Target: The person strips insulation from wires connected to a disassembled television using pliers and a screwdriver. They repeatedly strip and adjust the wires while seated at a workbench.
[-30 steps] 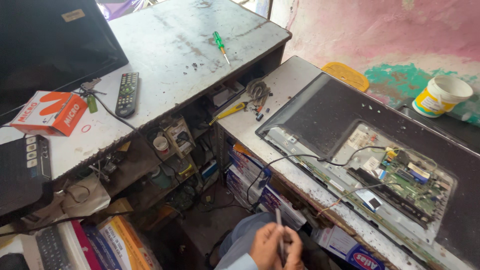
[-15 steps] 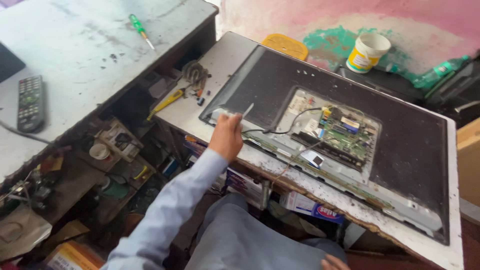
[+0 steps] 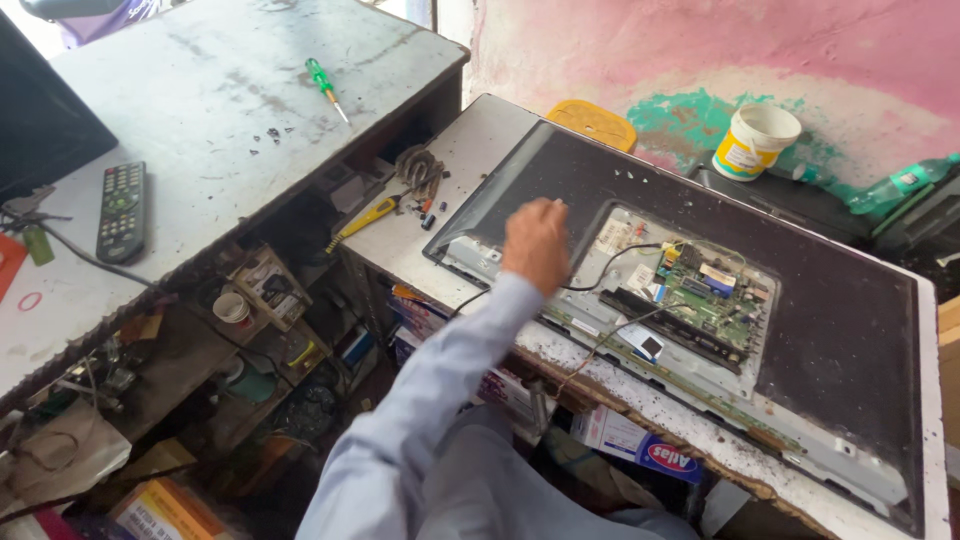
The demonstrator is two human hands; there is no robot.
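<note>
view: I have one, the head cam, looking steeply down from above the seated person
facing: forward and right, onto the opened flat-panel TV (image 3: 830, 330) lying back-up on the bench (image 3: 470, 160)
range: close, arm's length; left hand (image 3: 537, 243) sits mid-frame over the panel
left edge: grey table (image 3: 200, 110) with remote (image 3: 121, 210)
top: pink wall (image 3: 700, 50)
shared views: none, single camera

- Left hand (image 3: 537, 243) reaches forward, arm stretched out in a pale sleeve, knuckles up, fingers curled under.
- Grip cannot be told.
- Right hand out of view.
</note>
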